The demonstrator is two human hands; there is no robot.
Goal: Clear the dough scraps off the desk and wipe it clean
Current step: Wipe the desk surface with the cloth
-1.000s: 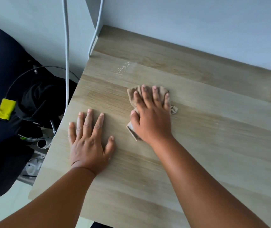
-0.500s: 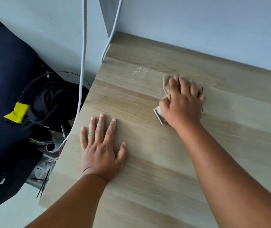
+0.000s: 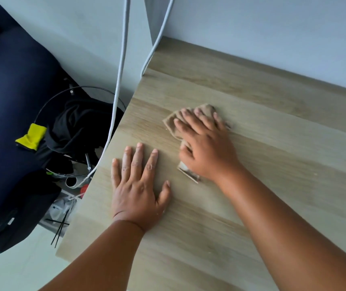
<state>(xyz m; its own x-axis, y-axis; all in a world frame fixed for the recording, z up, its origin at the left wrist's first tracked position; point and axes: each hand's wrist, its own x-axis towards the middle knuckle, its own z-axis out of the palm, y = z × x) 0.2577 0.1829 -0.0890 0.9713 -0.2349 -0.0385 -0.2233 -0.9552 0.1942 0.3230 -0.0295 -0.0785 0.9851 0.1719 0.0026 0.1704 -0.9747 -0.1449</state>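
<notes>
My right hand [image 3: 204, 147] presses flat on a crumpled tan cloth [image 3: 173, 124] on the light wooden desk [image 3: 272, 127]. The cloth sticks out past my fingertips and below my palm. My left hand [image 3: 139, 185] lies flat on the desk just left of it, fingers spread, holding nothing. A few pale specks of dough show on the desk at the right [image 3: 315, 174] and near the front. The hands are blurred by motion.
Two white cables [image 3: 121, 57] hang down beside the desk's left edge by the wall. Left of the desk, below, stand a dark bin with black cloth [image 3: 77, 131], a yellow tag [image 3: 31, 136] and clutter on the floor.
My right hand has slid the cloth back to the left, over where a patch of white crumbs lay. The view has shifted. My left hand has stayed flat in place.
</notes>
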